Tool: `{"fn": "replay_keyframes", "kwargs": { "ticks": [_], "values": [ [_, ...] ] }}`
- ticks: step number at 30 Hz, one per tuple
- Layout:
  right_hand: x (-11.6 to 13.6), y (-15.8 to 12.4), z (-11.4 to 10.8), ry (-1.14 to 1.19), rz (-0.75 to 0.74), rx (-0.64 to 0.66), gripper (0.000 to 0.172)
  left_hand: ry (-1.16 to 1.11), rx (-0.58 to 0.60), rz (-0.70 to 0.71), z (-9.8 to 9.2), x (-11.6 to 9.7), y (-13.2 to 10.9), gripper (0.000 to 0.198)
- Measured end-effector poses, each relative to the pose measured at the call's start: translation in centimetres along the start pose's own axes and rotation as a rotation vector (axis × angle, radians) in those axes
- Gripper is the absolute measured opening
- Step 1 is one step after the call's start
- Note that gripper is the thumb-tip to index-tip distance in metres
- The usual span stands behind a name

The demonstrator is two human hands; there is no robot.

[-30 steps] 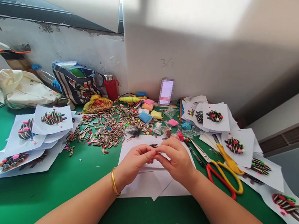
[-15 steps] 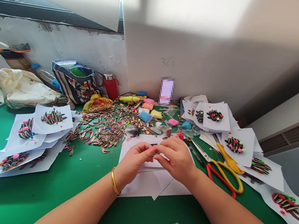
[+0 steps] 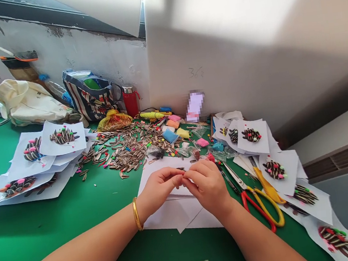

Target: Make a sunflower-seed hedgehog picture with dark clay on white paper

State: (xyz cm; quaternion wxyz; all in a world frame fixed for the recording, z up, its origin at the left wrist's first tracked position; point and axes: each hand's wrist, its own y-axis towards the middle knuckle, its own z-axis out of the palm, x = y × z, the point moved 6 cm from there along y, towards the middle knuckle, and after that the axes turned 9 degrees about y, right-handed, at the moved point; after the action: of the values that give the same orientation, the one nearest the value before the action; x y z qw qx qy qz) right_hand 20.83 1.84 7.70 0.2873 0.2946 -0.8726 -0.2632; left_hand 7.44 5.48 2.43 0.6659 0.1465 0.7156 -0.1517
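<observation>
Over the white paper (image 3: 171, 213) at the centre, my left hand (image 3: 159, 189) and my right hand (image 3: 208, 185) meet at the fingertips. Both are pinched closed. A speck of red or pink shows between the fingertips, too small to make out. Behind the fingers, part of a dark seed shape on the paper is visible; the rest is hidden. A heap of striped seeds (image 3: 129, 153) lies beyond my left hand. Small packets of coloured clay, including a blue one (image 3: 170, 136) and a yellow one (image 3: 183, 133), sit behind the paper.
Decorated paper sheets (image 3: 63, 148) are stacked at the left, with more sheets (image 3: 260, 147) along the right. Scissors with red and yellow handles (image 3: 242, 185) lie right of my right hand. A red bottle (image 3: 131, 104) and a striped bag (image 3: 89, 94) stand by the wall.
My fingertips have drawn closer together, and the red or pink bit between them shows less. The whole view has shifted slightly.
</observation>
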Motion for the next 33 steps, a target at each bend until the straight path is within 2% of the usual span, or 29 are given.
{"fn": "replay_keyframes", "kwargs": {
  "ticks": [4,6,9,13,16,21,33],
  "values": [
    [0.1,-0.1,-0.1,0.046,0.004,-0.042,0.012,-0.005,-0.035,-0.013,-0.3,0.3,0.1,0.029],
    [0.3,-0.1,0.0,0.079,-0.008,-0.039,0.016,-0.006,-0.024,-0.008,-0.3,0.2,0.1,0.033],
    [0.5,-0.1,0.1,0.122,-0.003,-0.027,0.012,0.041,-0.004,0.023,-0.2,0.0,0.0,0.035],
    [0.2,-0.1,-0.1,0.151,0.029,-0.045,0.009,0.046,0.067,0.049,0.2,-0.4,-0.1,0.031],
    [0.1,0.0,-0.2,0.16,0.034,-0.046,0.007,-0.046,0.129,-0.021,0.7,0.1,-0.2,0.031],
    [0.1,0.1,-0.3,0.216,0.042,-0.042,0.018,-0.141,0.073,-0.073,0.3,0.8,-0.1,0.033],
    [0.1,-0.1,0.1,0.278,0.075,-0.029,0.019,-0.17,0.068,-0.077,0.3,1.0,0.1,0.035]
  ]
}}
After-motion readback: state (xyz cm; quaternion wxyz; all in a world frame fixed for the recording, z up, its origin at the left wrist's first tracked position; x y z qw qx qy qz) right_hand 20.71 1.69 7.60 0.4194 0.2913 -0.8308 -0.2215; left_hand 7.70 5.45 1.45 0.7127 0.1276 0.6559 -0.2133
